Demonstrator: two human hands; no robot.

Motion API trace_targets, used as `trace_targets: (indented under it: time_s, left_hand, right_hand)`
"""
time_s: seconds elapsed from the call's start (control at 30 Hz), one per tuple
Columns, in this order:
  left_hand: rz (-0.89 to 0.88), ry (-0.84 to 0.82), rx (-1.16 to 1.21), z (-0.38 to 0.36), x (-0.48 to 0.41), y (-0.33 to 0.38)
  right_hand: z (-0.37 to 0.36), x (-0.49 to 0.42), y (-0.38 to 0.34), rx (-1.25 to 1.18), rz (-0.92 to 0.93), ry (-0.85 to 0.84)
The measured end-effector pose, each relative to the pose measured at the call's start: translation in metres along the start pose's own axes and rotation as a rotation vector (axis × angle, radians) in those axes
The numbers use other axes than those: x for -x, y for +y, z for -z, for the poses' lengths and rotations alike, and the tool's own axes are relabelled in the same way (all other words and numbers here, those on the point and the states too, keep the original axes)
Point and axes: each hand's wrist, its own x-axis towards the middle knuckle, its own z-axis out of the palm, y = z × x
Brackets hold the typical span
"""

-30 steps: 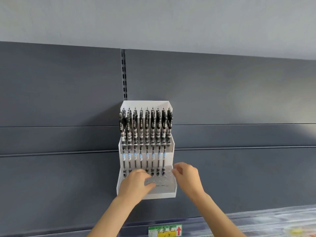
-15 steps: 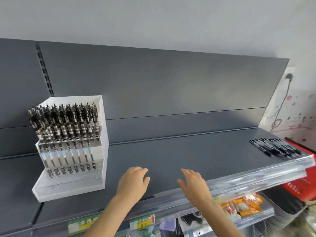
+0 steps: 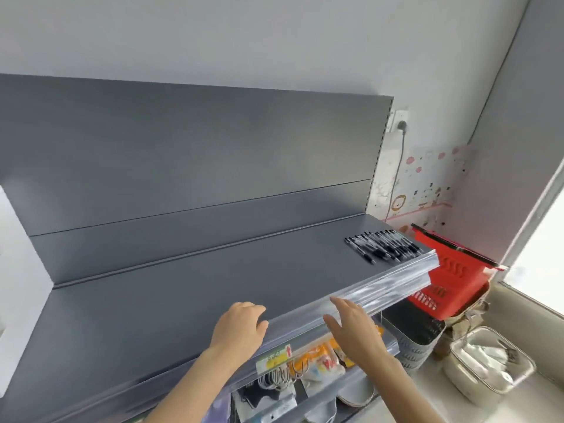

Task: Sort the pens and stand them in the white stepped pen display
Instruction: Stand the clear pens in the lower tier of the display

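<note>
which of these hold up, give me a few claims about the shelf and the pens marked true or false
1. The loose pens lie flat at the right end of the grey shelf. True.
2. The left hand grips a pen. False: it holds nothing, and neither does the right hand.
3. The white pen display shows only at the left edge of the view. True.
4. The red basket stands on top of the shelf. False: it sits beyond the shelf's right end, lower down.
</note>
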Motion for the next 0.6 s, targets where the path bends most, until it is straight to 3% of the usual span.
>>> trace_targets:
  time_s: [0.27, 0.6]
  left_hand:
    - [-0.093, -0.082, 0.072, -0.054, -0.096, 0.075]
    - [-0.080, -0.163, 0.095, -0.100, -0.238, 0.145]
  right_hand:
    - [0.039, -0.043, 0.103, -0.005, -0.196, 0.058]
    - [0.077, -0.138, 0.200, 0.010, -0.312, 0.087]
